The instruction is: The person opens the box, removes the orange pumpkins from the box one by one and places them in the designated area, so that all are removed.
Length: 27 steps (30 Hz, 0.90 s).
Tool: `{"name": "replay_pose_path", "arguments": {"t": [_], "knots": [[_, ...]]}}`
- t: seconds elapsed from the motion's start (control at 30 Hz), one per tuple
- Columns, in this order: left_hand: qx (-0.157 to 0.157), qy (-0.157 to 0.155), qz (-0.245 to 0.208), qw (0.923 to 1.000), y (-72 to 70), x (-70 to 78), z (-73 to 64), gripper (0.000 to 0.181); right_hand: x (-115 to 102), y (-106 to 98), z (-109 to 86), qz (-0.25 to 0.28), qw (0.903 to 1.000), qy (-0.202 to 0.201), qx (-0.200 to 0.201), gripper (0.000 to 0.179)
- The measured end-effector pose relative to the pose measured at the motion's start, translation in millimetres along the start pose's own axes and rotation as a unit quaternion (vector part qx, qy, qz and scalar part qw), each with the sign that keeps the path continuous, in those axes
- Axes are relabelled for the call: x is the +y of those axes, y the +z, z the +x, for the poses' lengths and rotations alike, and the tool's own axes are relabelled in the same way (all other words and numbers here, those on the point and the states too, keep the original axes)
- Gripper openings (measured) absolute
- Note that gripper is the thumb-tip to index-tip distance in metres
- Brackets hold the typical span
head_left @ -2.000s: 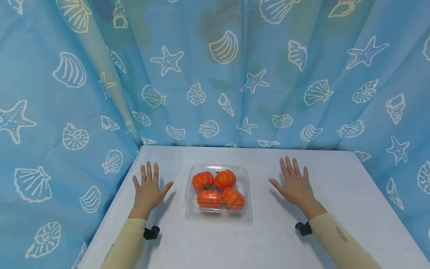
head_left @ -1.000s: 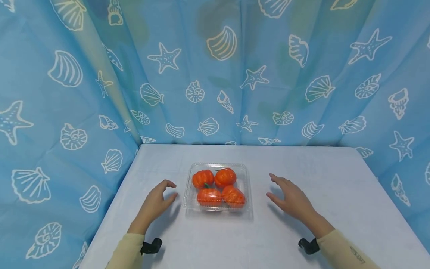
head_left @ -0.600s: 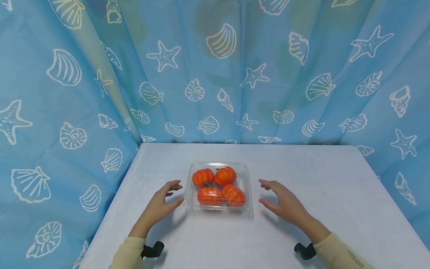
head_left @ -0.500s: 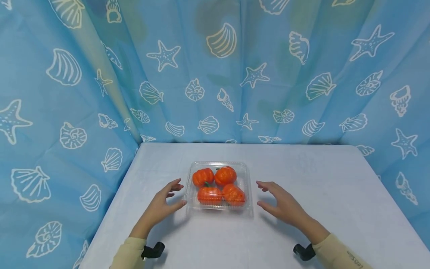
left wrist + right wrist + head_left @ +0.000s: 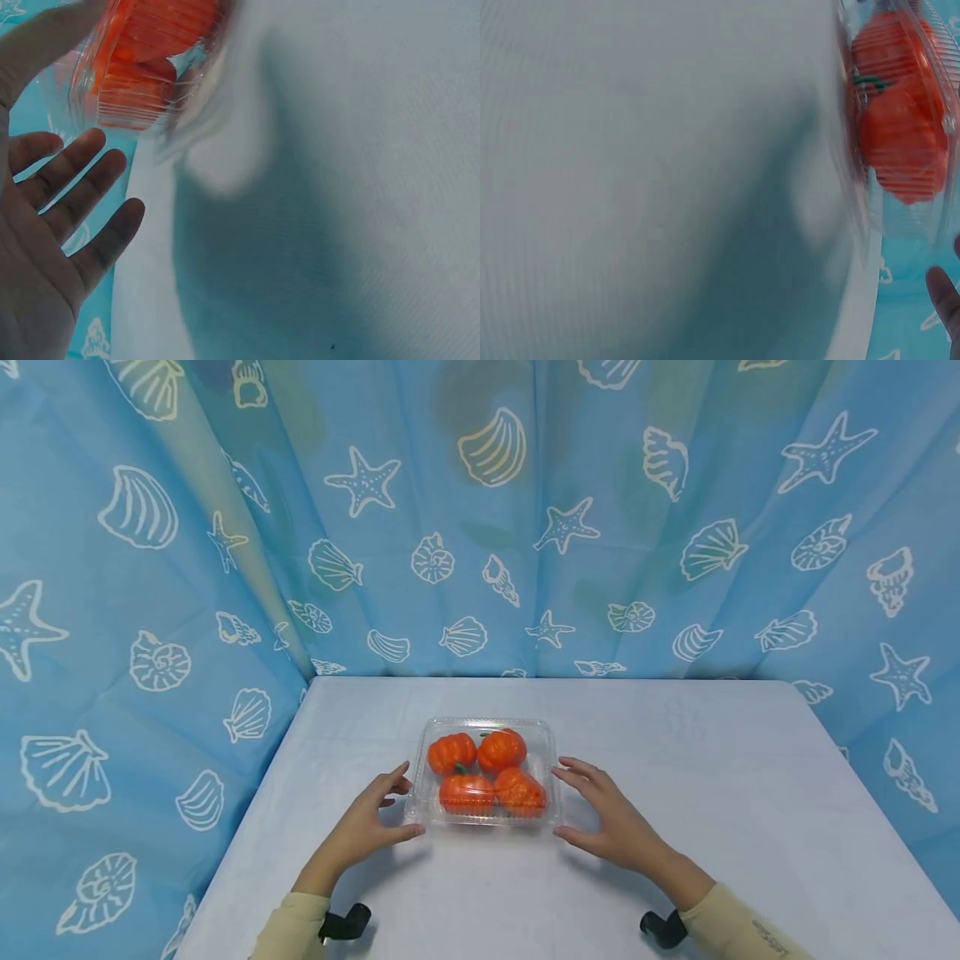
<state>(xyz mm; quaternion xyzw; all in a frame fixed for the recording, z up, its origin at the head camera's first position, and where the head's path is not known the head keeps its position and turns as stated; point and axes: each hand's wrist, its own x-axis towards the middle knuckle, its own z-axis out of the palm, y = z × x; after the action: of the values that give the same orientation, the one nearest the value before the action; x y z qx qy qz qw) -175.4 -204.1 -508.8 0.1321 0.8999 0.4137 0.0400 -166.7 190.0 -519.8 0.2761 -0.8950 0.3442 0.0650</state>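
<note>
A clear plastic clamshell box (image 5: 480, 822) rests on the white table, with several ribbed orange pumpkin-like vegetables (image 5: 467, 795) inside, green stems showing. Beside its left wall is my left hand (image 5: 363, 828), thumb at the near corner and fingers loosely bent, nothing gripped. My right hand (image 5: 618, 828) flanks the right wall the same way, thumb and fingers spread apart. In the left wrist view the fingers (image 5: 79, 169) are extended just below the box (image 5: 127, 112). The right wrist view catches the box (image 5: 904, 217) at its right edge, with a fingertip (image 5: 941, 289) close by; most of that hand is outside the frame.
White cloth covers the table (image 5: 712, 760). A blue curtain (image 5: 450, 485) printed with shells and starfish stands behind it and along the sides. Black wrist cameras (image 5: 347, 922) sit at both cuffs.
From lying flat and spread apart, both hands have moved inward to the box's two sides, their fingers now bent. The box has stayed in place on the table.
</note>
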Motion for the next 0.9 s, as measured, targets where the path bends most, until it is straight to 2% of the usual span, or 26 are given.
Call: {"name": "replay_pose_path", "arguments": {"t": [0.23,0.6,0.9], "knots": [[-0.012,-0.009,0.008,0.9999,2.5,-3.8,-0.3,0.089,0.8,10.9,4.6,-0.016,0.9992,-0.036,0.009,0.080],[-0.010,0.004,0.003,0.9999,1.9,-4.0,0.8,0.083,-4.7,16.7,7.7,-0.013,0.9996,-0.025,0.010,0.070],[-0.015,0.006,-0.009,0.9998,2.9,-5.2,0.3,0.083,-11.7,29.1,8.0,0.006,0.9990,-0.016,0.041,0.065]]}}
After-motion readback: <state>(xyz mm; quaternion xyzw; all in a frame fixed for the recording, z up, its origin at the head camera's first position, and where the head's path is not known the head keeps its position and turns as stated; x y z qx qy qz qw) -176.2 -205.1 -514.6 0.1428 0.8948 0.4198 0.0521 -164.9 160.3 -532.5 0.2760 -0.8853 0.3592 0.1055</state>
